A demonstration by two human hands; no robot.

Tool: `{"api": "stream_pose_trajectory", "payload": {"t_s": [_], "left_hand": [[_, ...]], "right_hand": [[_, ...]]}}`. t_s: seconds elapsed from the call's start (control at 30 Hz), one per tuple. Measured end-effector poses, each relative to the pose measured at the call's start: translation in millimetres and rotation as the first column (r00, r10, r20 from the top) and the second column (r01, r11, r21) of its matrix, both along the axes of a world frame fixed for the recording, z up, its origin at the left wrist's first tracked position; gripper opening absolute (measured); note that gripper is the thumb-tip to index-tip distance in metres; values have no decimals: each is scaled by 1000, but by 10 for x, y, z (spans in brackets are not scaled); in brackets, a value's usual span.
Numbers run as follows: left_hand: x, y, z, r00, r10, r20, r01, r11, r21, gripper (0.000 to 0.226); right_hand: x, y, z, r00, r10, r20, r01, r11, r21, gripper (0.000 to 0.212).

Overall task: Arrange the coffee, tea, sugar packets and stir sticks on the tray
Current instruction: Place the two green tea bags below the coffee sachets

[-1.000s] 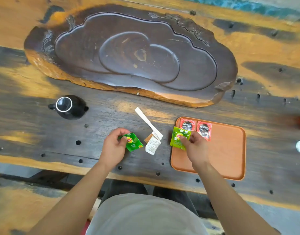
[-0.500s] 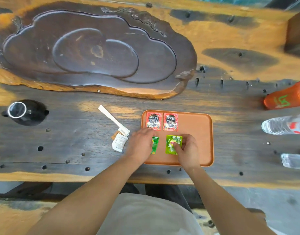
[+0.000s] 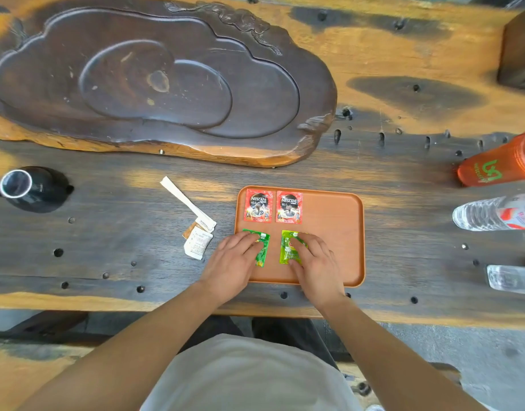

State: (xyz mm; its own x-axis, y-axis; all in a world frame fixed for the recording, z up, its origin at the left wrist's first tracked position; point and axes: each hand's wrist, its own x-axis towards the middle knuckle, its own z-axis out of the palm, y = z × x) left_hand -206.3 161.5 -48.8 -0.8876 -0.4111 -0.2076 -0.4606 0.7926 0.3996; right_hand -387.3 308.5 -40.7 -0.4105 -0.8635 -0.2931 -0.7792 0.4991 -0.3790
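Observation:
An orange tray (image 3: pixel 335 232) lies on the wooden table. Two red coffee sachets (image 3: pixel 258 205) (image 3: pixel 289 206) sit side by side at its far left. Below them lie two green tea packets. My left hand (image 3: pixel 236 259) rests flat on the dark green tea packet (image 3: pixel 262 252). My right hand (image 3: pixel 313 262) presses its fingers on the light green tea packet (image 3: pixel 286 252). Left of the tray, on the table, lie a white wrapped stir stick (image 3: pixel 185 200), white sugar packets (image 3: pixel 197 244) and a brown sugar packet (image 3: pixel 190 229).
A large carved dark wooden tea board (image 3: pixel 154 81) fills the far left. A black teapot (image 3: pixel 33 188) stands at the left edge. An orange bottle (image 3: pixel 498 167) and clear plastic bottles (image 3: pixel 492 213) (image 3: pixel 511 278) lie at the right. The table's front edge runs just under my wrists.
My left hand has carried the dark green tea packet from the table onto the tray. My right hand has slid the light green packet further right on the tray. Both now lie flat.

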Motion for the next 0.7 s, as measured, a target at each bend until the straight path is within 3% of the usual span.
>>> {"api": "stream_pose_trajectory", "payload": {"t_s": [0.7], "left_hand": [[-178,40,20,993,113,26,-113,993,20,47]], "right_hand": [[97,-185,21,1000,-3,-26,4,998,61,47]]}}
